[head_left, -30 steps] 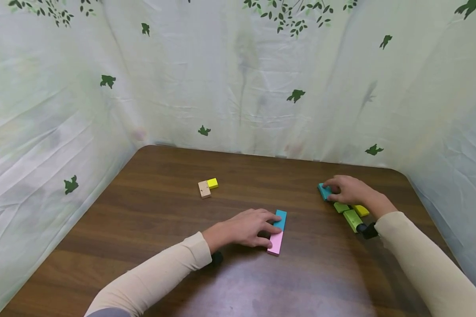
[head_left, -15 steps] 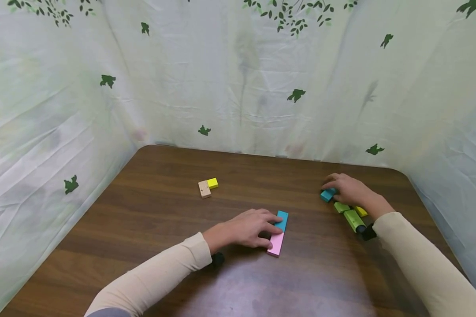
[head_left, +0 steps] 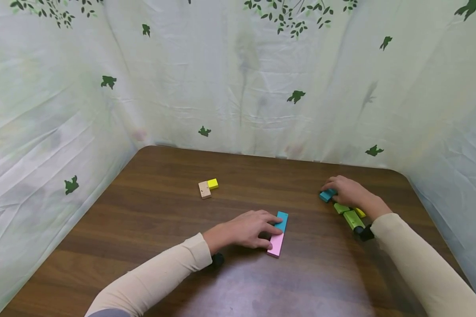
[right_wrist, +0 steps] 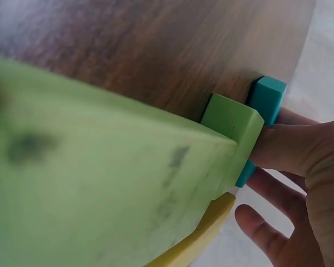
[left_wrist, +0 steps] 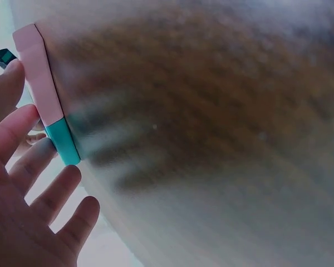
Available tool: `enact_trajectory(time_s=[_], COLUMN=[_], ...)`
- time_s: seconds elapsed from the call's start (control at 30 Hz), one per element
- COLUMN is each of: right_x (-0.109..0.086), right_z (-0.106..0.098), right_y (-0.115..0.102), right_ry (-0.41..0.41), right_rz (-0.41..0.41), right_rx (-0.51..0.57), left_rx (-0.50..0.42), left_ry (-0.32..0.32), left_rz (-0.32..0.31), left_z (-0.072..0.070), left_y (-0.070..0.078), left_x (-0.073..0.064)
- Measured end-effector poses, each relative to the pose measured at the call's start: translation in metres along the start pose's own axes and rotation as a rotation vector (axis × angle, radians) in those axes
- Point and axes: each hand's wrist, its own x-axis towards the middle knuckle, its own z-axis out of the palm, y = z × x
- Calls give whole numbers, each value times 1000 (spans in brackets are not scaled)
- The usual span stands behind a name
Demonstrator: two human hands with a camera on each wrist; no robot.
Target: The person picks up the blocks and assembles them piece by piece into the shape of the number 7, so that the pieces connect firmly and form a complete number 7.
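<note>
My left hand (head_left: 247, 229) rests its fingertips on a pink block (head_left: 276, 244) and a blue block (head_left: 283, 219) lying end to end on the table. In the left wrist view its fingers (left_wrist: 64, 192) are loosely extended, with the thumb against the pink block (left_wrist: 42, 83). At the right, my right hand (head_left: 349, 192) pinches another blue block (head_left: 327, 195) between thumb and fingers. This block (right_wrist: 267, 97) is just beyond a small green block (right_wrist: 234, 119) in the right wrist view. Behind that comes a longer green block (head_left: 353, 219), and a yellow block (head_left: 359, 212) sits beside them, partly hidden by the right wrist.
A bare wooden block (head_left: 204, 190) and a small yellow block (head_left: 212, 183) touch each other at the back left of the brown table (head_left: 174, 220). A pale curtain (head_left: 230, 79) with leaf and bird prints hangs around the table's far and side edges.
My right hand has turned the blue block and drawn it slightly to the right. The blue block under my left hand has shifted a little to the right; that hand stays in place.
</note>
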Motion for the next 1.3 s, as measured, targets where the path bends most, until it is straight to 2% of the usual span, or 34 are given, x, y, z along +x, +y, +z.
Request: enact_trajectory(time_s=[0.63, 1.3], right_x=[3, 37], right_z=[-6, 1], right_y=[-8, -48], right_ry=[21, 29], right_rz=[-5, -119], right_rx=[23, 54], left_rx=[6, -2], left_ry=[3, -19], left_rz=[6, 3], left_z=[1, 0], left_y=[-1, -3], left_x=[0, 1])
